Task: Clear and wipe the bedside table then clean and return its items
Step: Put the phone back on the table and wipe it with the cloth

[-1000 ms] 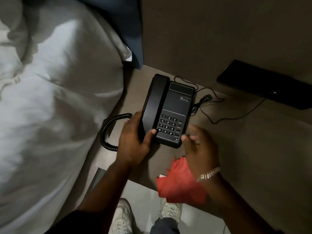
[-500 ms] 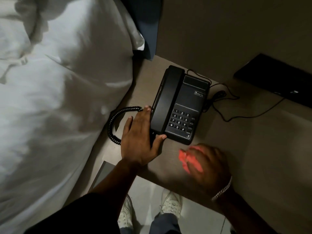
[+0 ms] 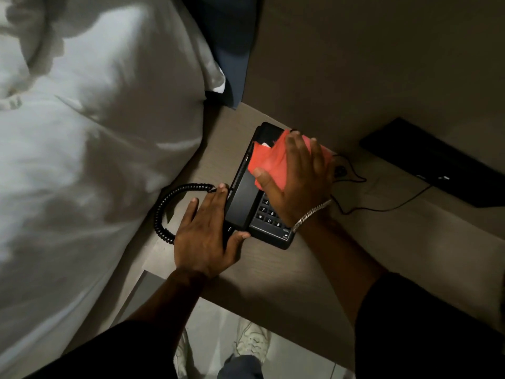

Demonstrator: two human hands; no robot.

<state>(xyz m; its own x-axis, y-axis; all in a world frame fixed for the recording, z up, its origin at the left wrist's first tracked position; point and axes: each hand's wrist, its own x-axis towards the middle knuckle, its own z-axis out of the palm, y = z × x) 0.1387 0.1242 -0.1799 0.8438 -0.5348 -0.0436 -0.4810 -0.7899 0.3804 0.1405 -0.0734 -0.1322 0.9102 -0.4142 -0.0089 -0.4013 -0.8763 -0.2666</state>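
So the black phone (image 3: 254, 212) is sitting on the bench (image 3: 396, 242), up near the back wall and pretty close to the bed side. The handset is lying in its cradle along the left edge of the phone, and the lower keypad rows are peeking out below the wrist.

The right hand (image 3: 296, 181) is pressing a red cloth (image 3: 269, 162) flat onto the upper part of the phone, fingers spread wide over it, so it's more pinning the cloth down than gripping it. There's a chain bracelet (image 3: 310, 214) hanging on that wrist.

The left hand (image 3: 205, 239) is lying flat and loose on the bench, right against the phone's near-left corner, thumb touching the front edge and fingertips reaching along the handset side. Not closing around anything, just bracing.

The coiled cord (image 3: 169, 206) is looping out to the left, between the phone and the white pillow (image 3: 95, 132). Thin black cables (image 3: 382, 206) are trailing off behind the phone toward a flat black device (image 3: 437, 162) sitting at the back right. White shoes (image 3: 251, 343) are showing on the floor below the bench edge.
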